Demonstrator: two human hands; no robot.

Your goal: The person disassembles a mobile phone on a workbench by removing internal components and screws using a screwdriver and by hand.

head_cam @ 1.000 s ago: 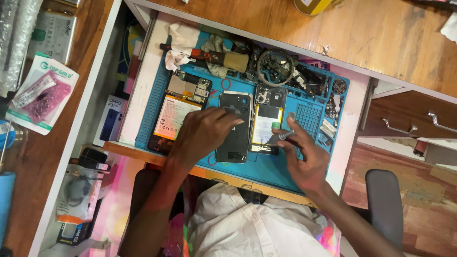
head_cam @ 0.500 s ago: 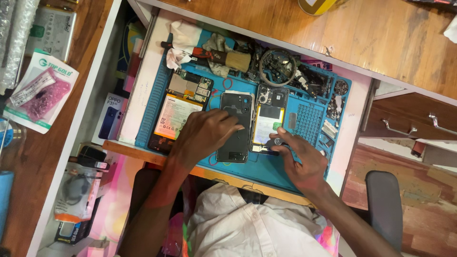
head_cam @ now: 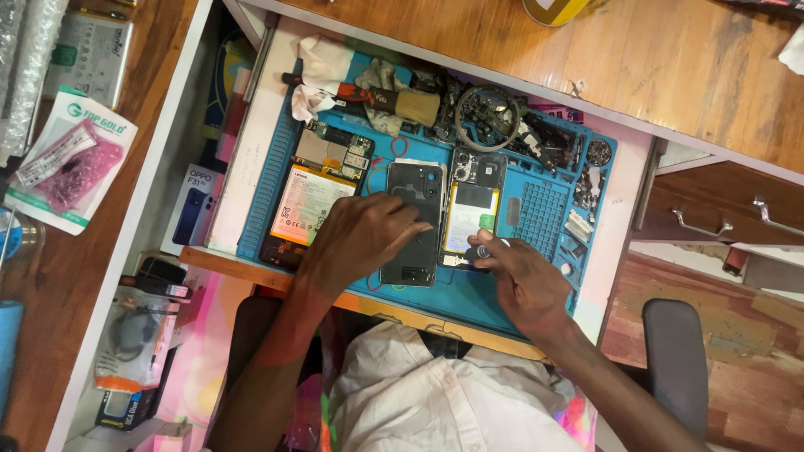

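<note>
On the blue mat (head_cam: 536, 219), the left hand (head_cam: 362, 238) is lying flat pressing the dark back cover (head_cam: 413, 219), while at three o'clock the right hand (head_cam: 523, 280) is pinching a small tool (head_cam: 479, 253) against the opened phone (head_cam: 473, 209), its reassembly seemingly unfinished.

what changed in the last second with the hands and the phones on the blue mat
The left hand slid a little onto the dark phone back cover, fingers spread flat on it. The right hand drew slightly toward the person, fingertips at the lower end of the opened phone. Nothing was picked up or let go. Both phones, the blue mat and the brush stayed put.
</note>
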